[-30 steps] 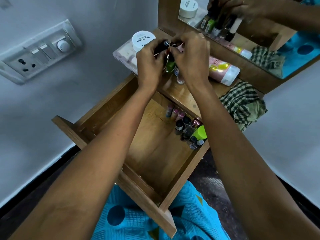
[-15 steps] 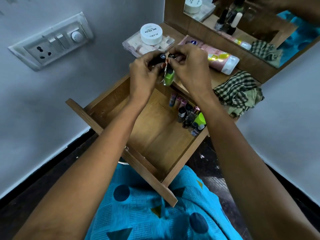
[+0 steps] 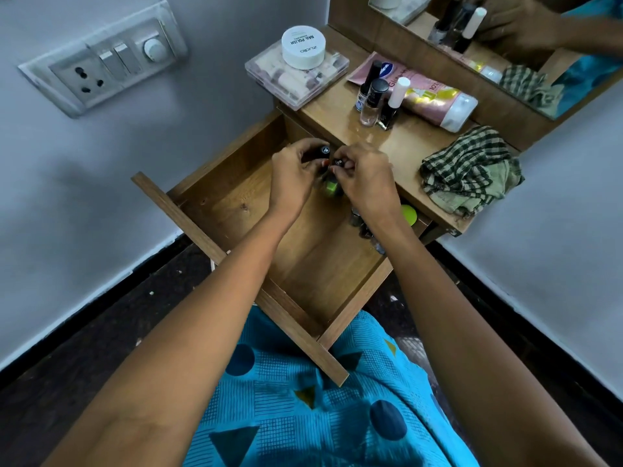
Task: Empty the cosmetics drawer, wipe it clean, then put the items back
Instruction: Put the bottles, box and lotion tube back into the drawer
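Wide view first: the wooden dressing table (image 3: 408, 143) carries a crumpled green checked cloth (image 3: 472, 170) at its right end, a pink squeeze tube (image 3: 428, 96) along the back edge and a clear plastic box (image 3: 296, 79) at the left corner. Below, the open wooden drawer (image 3: 313, 264) has a cluster of small dark-capped bottles (image 3: 362, 227) against its right wall.

Both hands meet over the drawer's back edge. The left hand (image 3: 293, 180) curls its fingers round a black-capped bottle (image 3: 325, 150). The right hand (image 3: 367, 176) pinches another black cap (image 3: 338, 162), with a lime-green bottle (image 3: 332, 187) bunched beneath.

Risky, I'd say! That many little glass bottles in one shared grip could let one slip and crack on the drawer floor. A lifting wrist might also topple the three upright nail polish bottles (image 3: 377, 99) near the table's front edge.
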A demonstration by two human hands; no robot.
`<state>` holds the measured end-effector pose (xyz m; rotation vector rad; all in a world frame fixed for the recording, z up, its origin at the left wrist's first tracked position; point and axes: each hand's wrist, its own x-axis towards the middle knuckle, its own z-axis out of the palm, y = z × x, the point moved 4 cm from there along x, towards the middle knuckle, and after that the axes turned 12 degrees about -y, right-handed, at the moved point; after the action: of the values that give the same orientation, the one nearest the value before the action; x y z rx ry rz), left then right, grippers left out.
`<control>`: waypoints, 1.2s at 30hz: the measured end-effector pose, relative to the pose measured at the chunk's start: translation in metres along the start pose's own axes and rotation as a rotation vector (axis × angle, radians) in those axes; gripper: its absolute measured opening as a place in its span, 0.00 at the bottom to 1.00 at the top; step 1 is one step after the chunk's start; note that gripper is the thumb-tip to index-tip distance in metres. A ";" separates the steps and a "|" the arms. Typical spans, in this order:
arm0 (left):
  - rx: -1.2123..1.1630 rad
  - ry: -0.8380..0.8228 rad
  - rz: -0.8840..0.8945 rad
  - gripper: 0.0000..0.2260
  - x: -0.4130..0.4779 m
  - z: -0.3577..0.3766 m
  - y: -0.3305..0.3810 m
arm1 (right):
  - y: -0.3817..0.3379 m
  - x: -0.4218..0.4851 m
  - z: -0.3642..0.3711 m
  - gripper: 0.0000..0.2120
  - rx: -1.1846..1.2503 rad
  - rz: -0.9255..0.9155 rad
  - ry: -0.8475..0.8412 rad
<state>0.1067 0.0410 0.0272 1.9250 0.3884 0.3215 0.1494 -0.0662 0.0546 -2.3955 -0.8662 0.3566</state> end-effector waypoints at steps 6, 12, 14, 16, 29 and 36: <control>0.016 -0.035 -0.044 0.10 0.004 0.012 -0.018 | 0.013 -0.006 0.018 0.12 -0.019 0.052 -0.033; -0.010 -0.047 -0.066 0.10 0.013 0.020 -0.032 | 0.020 -0.011 0.028 0.14 -0.011 0.080 -0.016; -0.029 -0.051 -0.071 0.10 0.014 0.023 -0.035 | 0.021 -0.011 0.030 0.14 -0.016 0.091 -0.010; -0.047 -0.047 -0.073 0.10 0.016 0.025 -0.036 | 0.022 -0.011 0.032 0.13 -0.018 0.098 -0.004; -0.081 -0.087 -0.117 0.11 0.018 0.026 -0.040 | 0.021 -0.007 0.036 0.14 0.001 0.086 0.007; -0.097 -0.123 -0.153 0.12 0.017 0.026 -0.042 | 0.020 -0.006 0.039 0.14 0.011 0.094 0.027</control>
<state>0.1273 0.0407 -0.0205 1.7983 0.4278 0.1192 0.1383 -0.0667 0.0122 -2.4308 -0.7396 0.3633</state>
